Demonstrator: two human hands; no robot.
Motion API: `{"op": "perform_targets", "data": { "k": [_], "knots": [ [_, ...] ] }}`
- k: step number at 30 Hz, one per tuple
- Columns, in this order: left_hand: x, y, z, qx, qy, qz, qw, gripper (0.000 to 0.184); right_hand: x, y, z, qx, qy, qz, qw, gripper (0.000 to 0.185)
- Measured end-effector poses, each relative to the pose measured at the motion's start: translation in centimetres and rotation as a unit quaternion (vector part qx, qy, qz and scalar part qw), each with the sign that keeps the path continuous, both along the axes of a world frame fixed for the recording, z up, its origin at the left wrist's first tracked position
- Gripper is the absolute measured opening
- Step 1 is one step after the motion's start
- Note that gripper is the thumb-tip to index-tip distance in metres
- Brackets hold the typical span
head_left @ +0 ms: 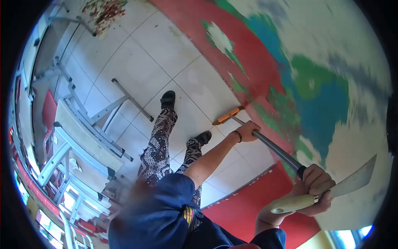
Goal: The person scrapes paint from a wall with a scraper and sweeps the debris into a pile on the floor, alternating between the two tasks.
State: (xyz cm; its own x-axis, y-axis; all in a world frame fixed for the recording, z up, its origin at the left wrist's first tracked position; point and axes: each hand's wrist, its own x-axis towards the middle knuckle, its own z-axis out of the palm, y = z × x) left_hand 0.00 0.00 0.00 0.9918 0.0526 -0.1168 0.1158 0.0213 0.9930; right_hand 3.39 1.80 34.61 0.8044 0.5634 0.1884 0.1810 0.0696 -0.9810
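Note:
My left hand (248,131) is wrapped round the lower part of a broom's dark grey handle (275,149). The broom's narrow orange head (228,115) rests on the tiles close to the foot of the painted wall. Near the handle's top end, my right hand (316,182) is closed, gripping both the handle and a putty knife. That putty knife has a pale handle (292,203) with a hole in its end, and its broad metal blade (356,179) points away to the right, in front of the wall.
The wall (253,62) shows patchy red, green, blue and whitish paint. A pile of reddish and pale flakes (104,12) lies on the white tiled floor (153,50) at the upper left. Metal-legged tables (83,145) and red chairs (49,108) crowd the left side.

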Motion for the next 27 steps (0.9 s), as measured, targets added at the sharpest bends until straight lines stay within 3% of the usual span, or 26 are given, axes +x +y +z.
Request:
{"op": "perform_targets", "data": {
  "k": [2,3,5,6,11,15,16,19,21,22,24,27],
  "knots": [
    [0.5,-0.8,0.9,-0.03,0.007,0.085,0.996,0.017,1.1,0.7,0.9,0.005,-0.003,0.028,1.0,0.025],
    [-2.1,12.6,-1.2,-0.013,0.001,0.1,0.995,0.017,-1.3,13.0,-0.8,0.022,-0.008,0.042,0.999,0.025],
    [-3.5,18.1,0.0,-0.056,-0.039,0.234,0.97,0.016,-1.6,18.4,-0.1,0.036,0.006,0.113,0.993,0.026],
    [-3.4,20.5,0.1,-0.066,-0.049,0.246,0.966,0.016,-2.1,20.5,0.2,0.027,-0.003,0.126,0.992,0.026],
    [-5.4,32.3,1.7,0.04,-0.087,0.377,0.921,0.016,-5.2,27.8,2.2,0.154,-0.041,0.109,0.981,0.028],
    [-6.8,39.4,1.2,0.12,-0.098,0.383,0.91,0.017,-7.1,28.3,2.4,0.168,-0.029,0.159,0.972,0.029],
    [-6.9,41.0,1.0,0.151,-0.105,0.414,0.892,0.017,-7.8,28.0,1.9,0.175,-0.03,0.126,0.976,0.029],
    [-7.7,46.6,-0.6,0.262,-0.116,0.435,0.854,0.017,-7.9,27.1,-2.7,0.178,-0.057,0.081,0.979,0.03],
    [-7.7,49.6,-2.7,0.29,-0.092,0.455,0.837,0.016,-6.8,26.1,-7.2,0.11,0.009,0.129,0.985,0.032],
    [-7.9,50.6,-3.6,0.298,-0.09,0.453,0.835,0.016,-6.8,25.7,-8.9,0.117,0.013,0.129,0.985,0.032],
    [-8.1,51.7,-3.9,0.371,-0.089,0.385,0.841,0.017,-7.1,25.0,-11.1,0.118,0.129,0.032,0.984,0.032],
    [-7.7,48.5,-1.8,0.329,-0.113,0.363,0.865,0.021,-6.5,21.8,-9.0,0.153,0.136,0.031,0.978,0.032]
  ]
}}
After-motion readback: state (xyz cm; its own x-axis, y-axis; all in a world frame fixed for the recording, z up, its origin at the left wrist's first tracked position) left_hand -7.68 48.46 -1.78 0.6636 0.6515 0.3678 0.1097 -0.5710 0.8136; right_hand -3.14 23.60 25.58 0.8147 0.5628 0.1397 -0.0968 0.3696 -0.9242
